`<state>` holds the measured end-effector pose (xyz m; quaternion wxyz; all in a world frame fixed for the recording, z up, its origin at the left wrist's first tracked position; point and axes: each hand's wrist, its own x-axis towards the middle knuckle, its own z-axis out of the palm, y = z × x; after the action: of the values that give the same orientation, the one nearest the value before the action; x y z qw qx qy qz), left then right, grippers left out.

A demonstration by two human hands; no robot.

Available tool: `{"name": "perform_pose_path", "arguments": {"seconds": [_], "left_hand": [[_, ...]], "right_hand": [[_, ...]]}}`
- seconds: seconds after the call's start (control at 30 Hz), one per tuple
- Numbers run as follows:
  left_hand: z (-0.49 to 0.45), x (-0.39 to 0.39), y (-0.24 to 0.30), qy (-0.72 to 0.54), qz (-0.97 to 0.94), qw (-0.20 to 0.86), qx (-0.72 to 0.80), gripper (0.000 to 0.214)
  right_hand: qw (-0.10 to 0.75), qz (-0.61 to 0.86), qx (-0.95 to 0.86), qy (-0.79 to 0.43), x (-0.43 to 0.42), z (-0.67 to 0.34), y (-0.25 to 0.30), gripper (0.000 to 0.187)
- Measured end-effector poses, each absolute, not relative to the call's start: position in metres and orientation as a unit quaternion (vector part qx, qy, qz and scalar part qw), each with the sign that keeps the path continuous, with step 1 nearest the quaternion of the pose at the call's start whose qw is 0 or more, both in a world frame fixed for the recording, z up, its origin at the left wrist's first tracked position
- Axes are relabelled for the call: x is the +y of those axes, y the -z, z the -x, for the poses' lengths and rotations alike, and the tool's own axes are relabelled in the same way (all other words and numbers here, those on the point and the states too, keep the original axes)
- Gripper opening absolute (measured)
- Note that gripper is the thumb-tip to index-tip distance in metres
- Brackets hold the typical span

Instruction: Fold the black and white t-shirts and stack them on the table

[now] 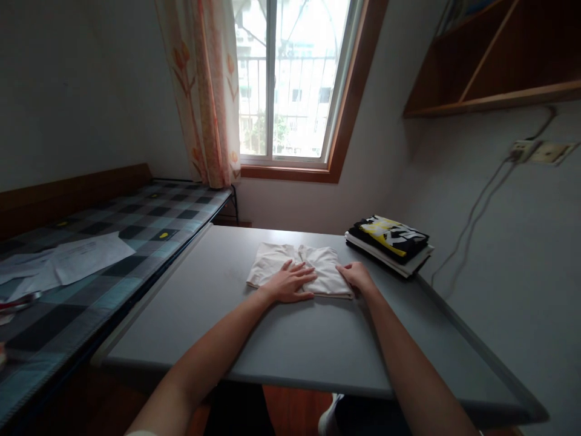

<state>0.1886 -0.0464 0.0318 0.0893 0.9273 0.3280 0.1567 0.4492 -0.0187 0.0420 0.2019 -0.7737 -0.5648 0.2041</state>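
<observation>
A white folded garment (322, 266), perhaps a shirt, lies flat on the grey table (272, 345), with a crease or gap running down its middle. My left hand (290, 282) rests on the middle of the cloth, palm down and fingers spread. At the cloth's right edge, my right hand (357, 277) pinches the fabric between thumb and fingers. The underside of the cloth is hidden.
A stack of folded clothes (390, 239), black, white and yellow, sits at the table's back right by the wall. To the left is a bed (181, 209) with checked bedding and papers (86, 260). Cables (481, 206) hang down the right wall below a wooden shelf (499, 100).
</observation>
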Motion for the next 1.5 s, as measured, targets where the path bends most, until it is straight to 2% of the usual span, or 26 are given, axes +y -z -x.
{"name": "perform_pose_path", "arguments": {"seconds": [0.17,0.4,0.47,0.63,0.73,0.8,0.9,1.03,1.1,1.2,1.33,1.5], "left_hand": [[-0.189,-0.049,-0.037,-0.186,-0.915,0.134,0.332,0.038],[-0.155,-0.022,-0.036,-0.341,-0.819,0.136,0.441,0.032],[-0.148,-0.015,-0.031,-0.353,-0.791,0.206,0.456,0.035],[-0.144,-0.009,-0.028,-0.45,-0.617,0.468,0.444,0.06],[-0.141,-0.011,-0.034,-0.481,-0.479,0.607,0.412,0.075],[-0.137,-0.012,-0.037,-0.475,-0.422,0.655,0.409,0.076],[-0.135,-0.012,-0.036,-0.459,-0.425,0.648,0.434,0.063],[-0.136,-0.008,-0.032,-0.485,-0.445,0.606,0.446,0.077],[-0.134,-0.005,-0.033,-0.52,-0.425,0.587,0.452,0.08],[-0.126,0.002,-0.035,-0.544,-0.405,0.553,0.484,0.074],[-0.112,0.004,-0.037,-0.474,-0.489,0.509,0.526,0.059],[-0.105,-0.004,-0.042,-0.459,-0.522,0.471,0.544,0.055]], "right_hand": [[0.263,0.746,-0.52,-0.322,-0.016,-0.442,-0.048,0.023],[0.276,0.713,-0.517,-0.384,-0.018,-0.457,-0.062,0.016],[0.285,0.699,-0.513,-0.408,-0.016,-0.466,-0.074,0.017],[0.351,0.65,-0.553,-0.387,-0.005,-0.443,-0.124,0.021],[0.397,0.475,-0.654,-0.435,0.0,-0.396,-0.139,0.032],[0.416,0.395,-0.701,-0.424,-0.001,-0.367,-0.132,0.04],[0.406,0.415,-0.757,-0.3,-0.006,-0.342,-0.101,0.039],[0.393,0.455,-0.785,-0.151,-0.018,-0.335,-0.054,0.036],[0.381,0.465,-0.789,-0.128,-0.025,-0.335,-0.038,0.042],[0.301,0.479,-0.815,-0.124,-0.035,-0.332,-0.026,0.055],[0.198,0.457,-0.861,-0.098,-0.048,-0.329,-0.024,0.069],[0.147,0.417,-0.894,-0.065,-0.055,-0.329,-0.027,0.078]]}}
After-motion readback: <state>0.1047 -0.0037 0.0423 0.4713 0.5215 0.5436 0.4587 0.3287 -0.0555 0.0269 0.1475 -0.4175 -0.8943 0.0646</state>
